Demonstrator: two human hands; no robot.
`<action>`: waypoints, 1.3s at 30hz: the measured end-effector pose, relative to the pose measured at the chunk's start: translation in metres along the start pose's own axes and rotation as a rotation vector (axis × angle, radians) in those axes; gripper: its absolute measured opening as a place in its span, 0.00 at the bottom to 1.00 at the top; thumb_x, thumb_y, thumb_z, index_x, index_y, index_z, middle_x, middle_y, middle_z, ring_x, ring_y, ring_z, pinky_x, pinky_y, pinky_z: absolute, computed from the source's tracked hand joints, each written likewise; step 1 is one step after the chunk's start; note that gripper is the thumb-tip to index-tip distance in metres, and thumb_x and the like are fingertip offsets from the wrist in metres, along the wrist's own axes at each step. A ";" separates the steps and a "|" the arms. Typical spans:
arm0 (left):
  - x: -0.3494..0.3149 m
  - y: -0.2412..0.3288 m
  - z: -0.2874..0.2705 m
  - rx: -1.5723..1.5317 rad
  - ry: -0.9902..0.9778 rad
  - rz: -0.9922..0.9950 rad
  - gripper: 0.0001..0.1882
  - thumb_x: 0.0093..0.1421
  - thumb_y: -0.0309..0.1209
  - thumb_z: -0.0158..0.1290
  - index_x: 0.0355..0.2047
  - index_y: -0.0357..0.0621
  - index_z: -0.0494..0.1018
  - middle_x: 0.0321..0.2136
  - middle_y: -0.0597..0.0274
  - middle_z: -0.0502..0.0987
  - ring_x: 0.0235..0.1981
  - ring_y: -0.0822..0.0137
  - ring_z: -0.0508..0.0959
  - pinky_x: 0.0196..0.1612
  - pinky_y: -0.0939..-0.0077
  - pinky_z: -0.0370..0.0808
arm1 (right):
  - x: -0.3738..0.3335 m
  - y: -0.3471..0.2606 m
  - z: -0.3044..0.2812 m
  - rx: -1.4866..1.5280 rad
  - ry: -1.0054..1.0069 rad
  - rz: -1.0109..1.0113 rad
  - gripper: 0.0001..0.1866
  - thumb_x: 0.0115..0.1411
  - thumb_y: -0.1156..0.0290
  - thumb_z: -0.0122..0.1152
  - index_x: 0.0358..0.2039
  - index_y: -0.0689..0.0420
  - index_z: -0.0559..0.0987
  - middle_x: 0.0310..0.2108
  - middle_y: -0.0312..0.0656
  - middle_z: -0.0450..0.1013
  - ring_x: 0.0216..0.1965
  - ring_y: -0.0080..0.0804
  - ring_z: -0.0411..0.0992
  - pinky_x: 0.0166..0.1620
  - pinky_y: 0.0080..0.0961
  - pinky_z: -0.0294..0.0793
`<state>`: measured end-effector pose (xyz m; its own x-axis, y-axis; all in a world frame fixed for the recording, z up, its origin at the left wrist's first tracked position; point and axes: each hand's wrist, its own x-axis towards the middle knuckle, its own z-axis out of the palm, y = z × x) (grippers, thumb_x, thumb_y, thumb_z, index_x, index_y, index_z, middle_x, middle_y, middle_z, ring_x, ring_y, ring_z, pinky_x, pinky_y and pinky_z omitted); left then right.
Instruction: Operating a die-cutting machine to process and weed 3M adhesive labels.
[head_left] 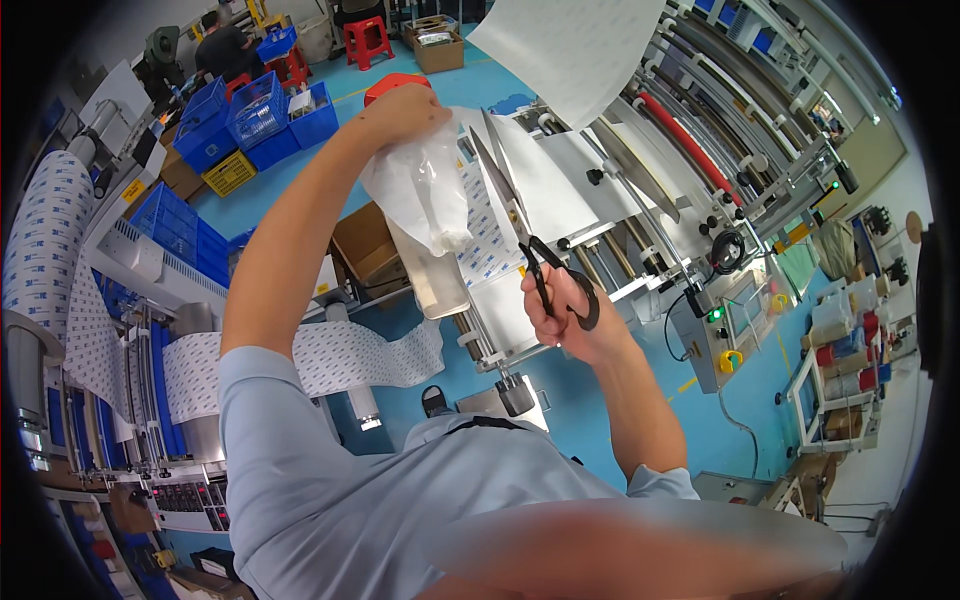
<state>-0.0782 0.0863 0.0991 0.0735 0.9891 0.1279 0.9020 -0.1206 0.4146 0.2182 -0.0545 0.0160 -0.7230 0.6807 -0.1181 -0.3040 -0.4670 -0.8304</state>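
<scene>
My left hand [405, 115] is raised at the upper middle, closed on the top of a translucent white plastic bag [418, 190]. The bag hangs down from it, with its lower end bunched. In my right hand [565, 305] is a pair of scissors [514, 205], fingers in the black handles. Their long metal blades point up and are spread apart, just right of the bag. Whether a blade touches the bag I cannot tell. Below the bag, a sheet with blue print [490, 240] lies on the machine.
A roller machine [640, 150] with a red roller [690, 145] stands at the right, beside a grey control box [715, 335]. Printed film [300, 360] runs across the left. Blue crates [205, 135], a cardboard box [368, 248] and a red stool [368, 42] stand beyond. A person [222, 50] is at the back.
</scene>
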 end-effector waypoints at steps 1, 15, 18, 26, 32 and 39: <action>-0.001 0.000 -0.001 0.000 0.000 0.000 0.20 0.55 0.44 0.53 0.30 0.36 0.76 0.29 0.51 0.78 0.31 0.61 0.77 0.38 0.70 0.72 | 0.002 0.000 0.001 -0.030 0.022 -0.004 0.20 0.64 0.52 0.50 0.37 0.60 0.70 0.21 0.36 0.63 0.18 0.21 0.59 0.22 0.19 0.59; -0.014 -0.004 -0.010 -0.141 -0.035 -0.002 0.12 0.49 0.34 0.53 0.30 0.38 0.75 0.27 0.57 0.77 0.30 0.67 0.76 0.37 0.75 0.71 | 0.015 -0.005 0.012 -0.281 0.135 0.020 0.18 0.64 0.54 0.49 0.36 0.59 0.70 0.19 0.33 0.63 0.17 0.18 0.56 0.19 0.16 0.55; -0.014 -0.008 -0.009 -0.163 -0.030 0.007 0.12 0.49 0.33 0.53 0.29 0.38 0.75 0.28 0.58 0.77 0.31 0.67 0.75 0.37 0.76 0.71 | 0.017 -0.004 0.014 -0.307 0.152 0.028 0.18 0.64 0.54 0.50 0.35 0.59 0.70 0.19 0.32 0.63 0.16 0.18 0.57 0.19 0.16 0.55; -0.021 -0.003 -0.005 -0.198 -0.088 0.001 0.11 0.48 0.32 0.54 0.30 0.39 0.75 0.28 0.60 0.77 0.31 0.69 0.75 0.36 0.77 0.71 | 0.041 -0.009 0.019 -0.238 0.196 0.038 0.22 0.60 0.49 0.55 0.34 0.58 0.71 0.19 0.33 0.64 0.16 0.18 0.58 0.20 0.16 0.58; -0.020 -0.004 -0.005 -0.192 -0.112 0.030 0.11 0.48 0.32 0.53 0.30 0.38 0.75 0.28 0.61 0.77 0.31 0.70 0.75 0.35 0.77 0.71 | 0.057 -0.012 0.023 -0.275 0.201 0.015 0.23 0.59 0.49 0.57 0.34 0.59 0.71 0.19 0.32 0.64 0.17 0.18 0.59 0.20 0.16 0.59; -0.019 -0.013 0.000 -0.200 -0.112 0.008 0.11 0.48 0.32 0.54 0.29 0.38 0.75 0.26 0.61 0.77 0.30 0.70 0.75 0.35 0.77 0.71 | 0.066 -0.005 0.016 -0.362 0.191 0.009 0.18 0.61 0.57 0.57 0.31 0.61 0.71 0.19 0.34 0.65 0.15 0.18 0.60 0.17 0.16 0.59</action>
<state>-0.0919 0.0690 0.0915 0.1368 0.9899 0.0360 0.7998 -0.1318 0.5856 0.1624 -0.0163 0.0208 -0.5860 0.7860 -0.1970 -0.0358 -0.2680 -0.9628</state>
